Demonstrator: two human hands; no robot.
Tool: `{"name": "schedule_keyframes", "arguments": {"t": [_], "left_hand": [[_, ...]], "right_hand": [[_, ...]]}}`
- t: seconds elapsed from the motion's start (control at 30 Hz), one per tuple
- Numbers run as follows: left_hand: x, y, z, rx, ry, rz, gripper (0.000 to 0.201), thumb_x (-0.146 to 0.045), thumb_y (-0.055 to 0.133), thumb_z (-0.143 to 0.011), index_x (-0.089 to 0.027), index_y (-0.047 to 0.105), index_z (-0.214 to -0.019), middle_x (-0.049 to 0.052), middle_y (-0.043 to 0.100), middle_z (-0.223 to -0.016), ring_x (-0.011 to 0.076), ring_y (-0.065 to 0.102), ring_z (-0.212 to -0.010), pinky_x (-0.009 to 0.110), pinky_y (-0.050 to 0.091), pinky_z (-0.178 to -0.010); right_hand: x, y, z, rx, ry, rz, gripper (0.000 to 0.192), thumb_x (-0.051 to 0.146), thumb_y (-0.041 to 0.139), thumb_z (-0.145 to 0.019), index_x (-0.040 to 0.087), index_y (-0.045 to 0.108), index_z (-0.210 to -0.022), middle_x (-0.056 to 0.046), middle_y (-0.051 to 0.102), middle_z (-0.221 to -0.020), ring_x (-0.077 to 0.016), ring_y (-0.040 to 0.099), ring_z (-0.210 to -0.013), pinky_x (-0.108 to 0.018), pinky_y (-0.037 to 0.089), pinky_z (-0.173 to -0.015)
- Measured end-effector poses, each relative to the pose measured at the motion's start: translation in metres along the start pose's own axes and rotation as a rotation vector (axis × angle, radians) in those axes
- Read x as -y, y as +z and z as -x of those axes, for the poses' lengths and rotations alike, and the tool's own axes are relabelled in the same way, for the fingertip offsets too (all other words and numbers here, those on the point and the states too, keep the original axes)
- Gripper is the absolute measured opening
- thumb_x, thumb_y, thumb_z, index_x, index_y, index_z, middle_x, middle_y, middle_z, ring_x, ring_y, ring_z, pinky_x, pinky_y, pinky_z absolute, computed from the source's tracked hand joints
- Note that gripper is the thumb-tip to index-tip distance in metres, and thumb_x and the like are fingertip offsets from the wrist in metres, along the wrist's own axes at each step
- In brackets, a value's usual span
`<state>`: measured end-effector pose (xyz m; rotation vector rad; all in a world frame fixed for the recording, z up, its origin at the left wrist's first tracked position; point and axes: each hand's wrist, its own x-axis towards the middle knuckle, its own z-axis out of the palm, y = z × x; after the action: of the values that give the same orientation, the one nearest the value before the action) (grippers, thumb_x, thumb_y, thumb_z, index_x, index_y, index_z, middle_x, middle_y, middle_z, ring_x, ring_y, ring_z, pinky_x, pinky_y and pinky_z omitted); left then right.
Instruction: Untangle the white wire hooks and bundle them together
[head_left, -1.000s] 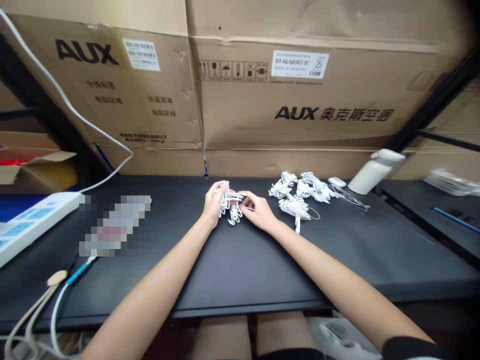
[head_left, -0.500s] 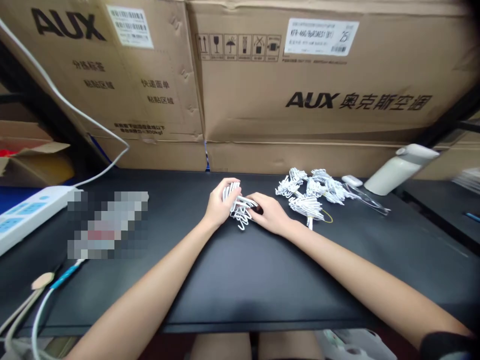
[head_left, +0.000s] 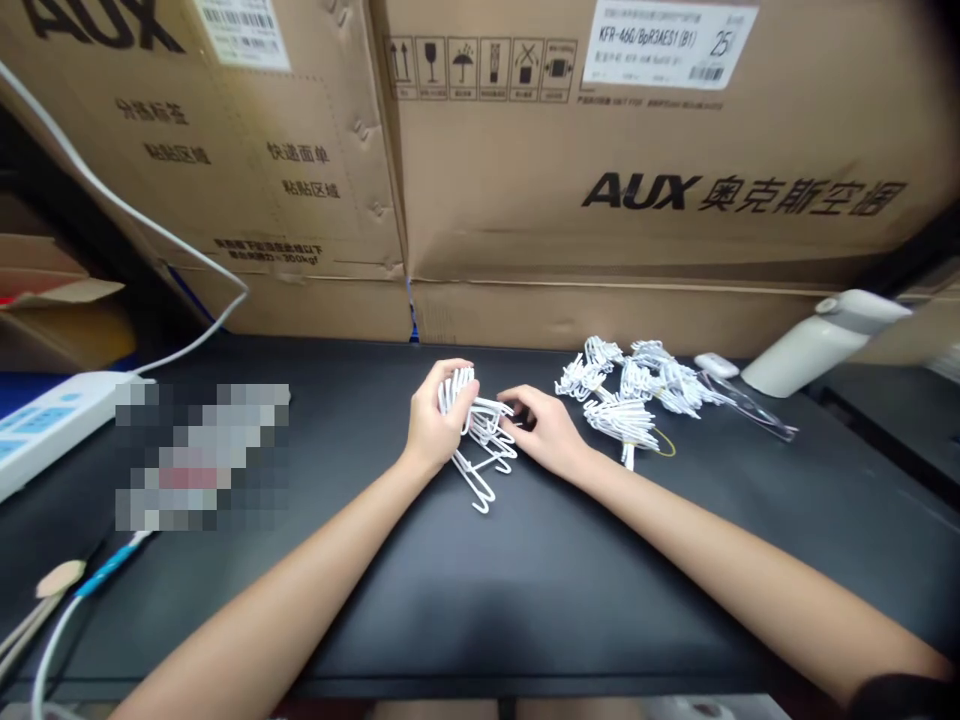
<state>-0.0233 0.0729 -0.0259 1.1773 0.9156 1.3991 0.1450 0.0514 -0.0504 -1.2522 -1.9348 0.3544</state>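
Note:
My left hand (head_left: 433,420) grips a bundle of small white wire hooks (head_left: 480,440) over the black tabletop (head_left: 525,580); a few hooks dangle loose below the bundle toward me. My right hand (head_left: 546,430) touches the same bundle from the right, fingers pinching at its hooks. Just right of my right hand lies a pile of more white hook bundles (head_left: 630,390), with a yellow rubber band (head_left: 664,445) at its near edge.
Large AUX cardboard boxes (head_left: 600,180) stand along the back of the table. A white bottle (head_left: 817,340) lies tilted at the far right. A white power strip (head_left: 45,430) and cables (head_left: 67,610) lie at the left, beside a pixelated patch.
The camera has tilted down and closer. The bundle in my hands has loosened, with a few hooks now hanging lower toward me. Both hands stay at the bundle.

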Motion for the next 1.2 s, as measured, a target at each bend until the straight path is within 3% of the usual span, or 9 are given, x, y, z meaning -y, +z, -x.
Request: {"name": "schedule_keyframes", "arguments": {"t": [0.13,0.3,0.37,0.47,0.67,0.8,1.0,1.1,1.2], "left_hand": [[0.003,-0.006,-0.013,-0.076,0.124,-0.024,0.022,-0.028,0.065,-0.073,-0.019,0.058,-0.092,-0.003,0.057,-0.062,0.0076,0.049,-0.038,0.019,0.038,-0.037],[0.005,-0.011,-0.023,-0.216,-0.010,0.098,0.023,-0.032,0.065,-0.071,-0.017,0.055,-0.087,-0.003,0.057,-0.061,0.0091,0.052,-0.037,0.020,0.041,-0.034],[0.005,-0.012,-0.024,-0.236,-0.050,0.124,0.024,-0.032,0.064,-0.070,-0.017,0.055,-0.086,-0.003,0.057,-0.062,0.0094,0.053,-0.038,0.019,0.042,-0.035],[0.005,-0.012,-0.024,-0.242,-0.065,0.123,0.024,-0.031,0.064,-0.070,-0.017,0.055,-0.087,-0.003,0.059,-0.062,0.0091,0.054,-0.039,0.018,0.043,-0.035],[0.002,-0.009,-0.021,-0.224,-0.008,0.095,0.026,-0.031,0.064,-0.070,-0.017,0.055,-0.090,-0.003,0.060,-0.062,0.0097,0.055,-0.038,0.019,0.043,-0.034],[-0.001,-0.009,-0.019,-0.245,0.045,0.091,0.025,-0.031,0.064,-0.071,-0.017,0.055,-0.089,-0.003,0.060,-0.063,0.0094,0.055,-0.039,0.017,0.043,-0.034],[-0.002,-0.012,-0.021,-0.314,0.076,0.106,0.024,-0.031,0.063,-0.072,-0.018,0.053,-0.089,-0.003,0.058,-0.064,0.0103,0.056,-0.039,0.018,0.042,-0.033],[-0.002,-0.012,-0.020,-0.298,0.085,0.104,0.025,-0.033,0.063,-0.073,-0.017,0.052,-0.090,-0.004,0.058,-0.064,0.0102,0.056,-0.039,0.018,0.042,-0.033],[-0.003,-0.009,-0.016,-0.228,0.088,0.082,0.029,-0.034,0.064,-0.073,-0.017,0.053,-0.093,-0.003,0.059,-0.064,0.0114,0.059,-0.042,0.018,0.044,-0.035]], "right_hand": [[-0.004,0.000,-0.002,-0.093,0.025,-0.063,0.025,0.013,0.054,-0.073,0.019,0.065,-0.095,-0.007,0.067,-0.099,-0.0178,0.060,-0.078,-0.031,0.048,-0.066],[0.027,-0.010,0.004,-0.257,-0.139,-0.033,0.024,0.010,0.046,-0.079,0.022,0.064,-0.090,-0.007,0.067,-0.093,-0.0206,0.061,-0.087,-0.037,0.048,-0.078],[0.049,-0.014,0.010,-0.055,-0.190,-0.012,0.020,0.016,0.047,-0.084,0.023,0.063,-0.095,-0.005,0.065,-0.080,-0.0170,0.060,-0.069,-0.031,0.048,-0.066],[0.076,-0.015,0.022,0.214,-0.085,0.095,0.029,0.032,0.052,-0.087,0.021,0.058,-0.112,0.000,0.060,-0.060,-0.0153,0.053,-0.048,-0.028,0.042,-0.052],[0.077,-0.002,0.030,0.384,-0.016,-0.074,0.030,0.018,0.052,-0.083,0.019,0.060,-0.113,0.000,0.064,-0.063,-0.0142,0.058,-0.052,-0.025,0.045,-0.052],[0.076,-0.002,0.025,0.294,0.017,-0.270,0.020,0.019,0.048,-0.087,0.019,0.069,-0.091,-0.001,0.070,-0.070,-0.0131,0.063,-0.056,-0.025,0.050,-0.057],[0.079,-0.019,0.016,-0.020,-0.029,-0.396,0.022,0.024,0.053,-0.088,0.022,0.070,-0.102,-0.004,0.074,-0.091,-0.0164,0.069,-0.070,-0.030,0.058,-0.065],[0.067,-0.029,0.005,-0.271,-0.122,-0.246,0.025,0.021,0.053,-0.088,0.020,0.068,-0.107,-0.007,0.073,-0.096,-0.0173,0.070,-0.074,-0.031,0.059,-0.069],[0.050,-0.035,-0.004,-0.316,-0.230,0.007,0.030,0.019,0.051,-0.088,0.015,0.065,-0.113,-0.011,0.072,-0.100,-0.0190,0.070,-0.078,-0.034,0.059,-0.076]]}}
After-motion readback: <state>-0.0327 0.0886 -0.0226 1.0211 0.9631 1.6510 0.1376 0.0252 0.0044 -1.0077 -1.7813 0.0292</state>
